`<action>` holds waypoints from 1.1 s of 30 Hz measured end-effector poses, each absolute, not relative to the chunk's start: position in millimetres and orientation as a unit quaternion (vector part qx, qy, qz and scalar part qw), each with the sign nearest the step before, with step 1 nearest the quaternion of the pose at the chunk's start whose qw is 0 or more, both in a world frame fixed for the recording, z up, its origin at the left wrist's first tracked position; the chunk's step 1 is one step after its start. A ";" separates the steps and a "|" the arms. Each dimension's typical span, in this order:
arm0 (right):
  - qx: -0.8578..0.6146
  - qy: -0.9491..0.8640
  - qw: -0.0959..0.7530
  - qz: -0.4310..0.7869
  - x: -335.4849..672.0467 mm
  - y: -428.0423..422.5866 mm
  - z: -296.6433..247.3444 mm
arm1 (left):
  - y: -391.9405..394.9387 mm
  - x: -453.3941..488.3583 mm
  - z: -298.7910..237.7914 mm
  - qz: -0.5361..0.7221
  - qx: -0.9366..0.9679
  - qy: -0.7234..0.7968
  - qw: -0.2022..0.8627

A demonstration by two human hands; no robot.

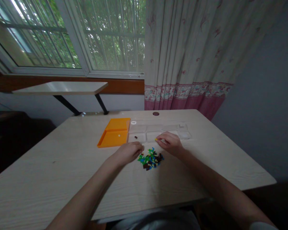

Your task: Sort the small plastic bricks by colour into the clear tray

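Two panes of a barred window (115, 35) fill the upper left, above a raised white shelf (69, 88) on dark legs. Below spreads a pale wood-grain desk (62, 172). An open orange case (114, 124) lies toward its left, a small white piece (119, 135) inside. Touching or just beside it, a clear compartment tray (153, 136) holds a dark brown piece (136, 137) in a near left cell. The left hand (131, 152) curls at the left edge of the multicoloured pile of pieces (150, 159) before the tray; whether its bent fingers grip anything, I cannot tell. Further right, the right hand (170, 143) pinches a tiny yellow piece (156, 139) over the tray, hiding some near cells. Behind hangs a flowered curtain (194, 48), then a plain grey-blue wall (261, 105).
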State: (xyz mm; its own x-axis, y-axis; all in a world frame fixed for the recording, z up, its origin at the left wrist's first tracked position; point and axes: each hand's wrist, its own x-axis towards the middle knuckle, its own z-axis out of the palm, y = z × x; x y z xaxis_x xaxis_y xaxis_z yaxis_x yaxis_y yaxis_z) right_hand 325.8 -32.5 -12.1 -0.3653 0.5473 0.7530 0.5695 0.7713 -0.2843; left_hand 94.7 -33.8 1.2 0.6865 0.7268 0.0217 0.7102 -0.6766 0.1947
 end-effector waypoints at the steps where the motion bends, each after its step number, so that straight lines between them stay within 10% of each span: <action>1: -0.343 -0.825 0.449 -0.020 327.4 -32.2 -10.4 | -34.3 95.0 1.3 0.043 0.917 0.388 0.080; 18: -0.547 -0.814 0.182 0.067 443.2 9.0 19.9 | -26.9 84.9 -1.3 0.029 0.901 0.432 0.028; 33: -0.617 -0.767 0.136 0.115 474.4 17.8 3.3 | -26.5 87.6 -1.7 0.036 0.906 0.418 0.059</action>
State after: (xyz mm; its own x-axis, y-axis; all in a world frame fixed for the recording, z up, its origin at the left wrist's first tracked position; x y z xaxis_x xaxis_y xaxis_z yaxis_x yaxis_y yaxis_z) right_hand 474.4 17.8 3.3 -0.2025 0.9770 0.0673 0.9146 0.2133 -0.3435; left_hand 87.6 -26.5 -1.7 0.6478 0.7616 0.0156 0.7531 -0.6434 0.1375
